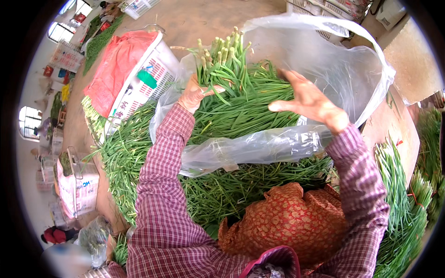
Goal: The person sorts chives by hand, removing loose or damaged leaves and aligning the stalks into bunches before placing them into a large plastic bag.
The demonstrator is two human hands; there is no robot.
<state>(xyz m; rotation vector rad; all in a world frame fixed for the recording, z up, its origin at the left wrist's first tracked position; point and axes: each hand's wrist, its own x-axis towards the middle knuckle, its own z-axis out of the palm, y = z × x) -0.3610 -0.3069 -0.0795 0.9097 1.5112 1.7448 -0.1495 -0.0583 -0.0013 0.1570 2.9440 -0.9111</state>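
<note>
My left hand (194,93) grips a bunch of leafy green stalks (222,62), its pale cut ends pointing up and away from me. The bunch is at the left side of a wide clear plastic bag (333,69). Inside the bag, long green leaves, perhaps garlic chives (247,111), lie in a thick layer. My right hand (309,99) is above the right part of these leaves, thumb and fingers spread, nothing in it. Its fingertips are blurred. The near rim of the bag is folded over in front of me.
Loose greens (229,187) are heaped around my lap, beside a red patterned cloth (288,219). To the left stands a white plastic crate (153,69) with a red sheet (121,66) over it. Tied bundles of greens (399,198) lie on the right. Stacked crates (320,17) stand behind the bag.
</note>
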